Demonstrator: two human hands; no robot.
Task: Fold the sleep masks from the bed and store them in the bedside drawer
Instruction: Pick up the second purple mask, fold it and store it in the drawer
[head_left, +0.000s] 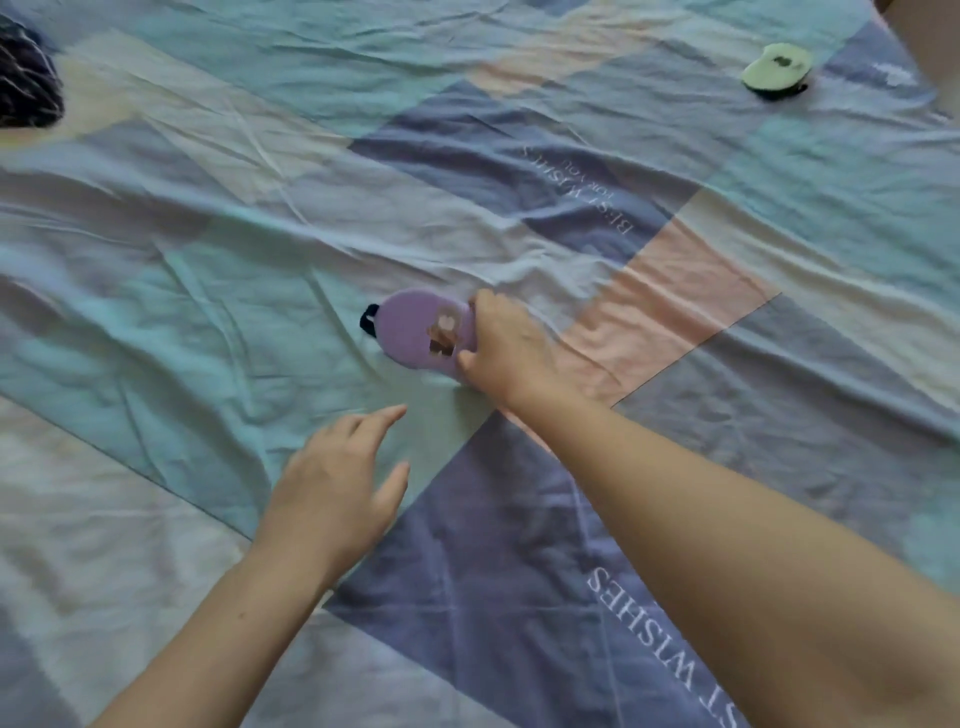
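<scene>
Now pinching soft, rounded purple mask (423, 332) with right hand (506, 348) on wrinkled patchwork bed (208, 322); left hand (337, 483) spread wide, empty.

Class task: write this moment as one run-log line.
right hand: gripping purple fabric sleep mask | left hand: open, apart | green folded sleep mask: far right | patchwork bedsheet: beneath
</scene>
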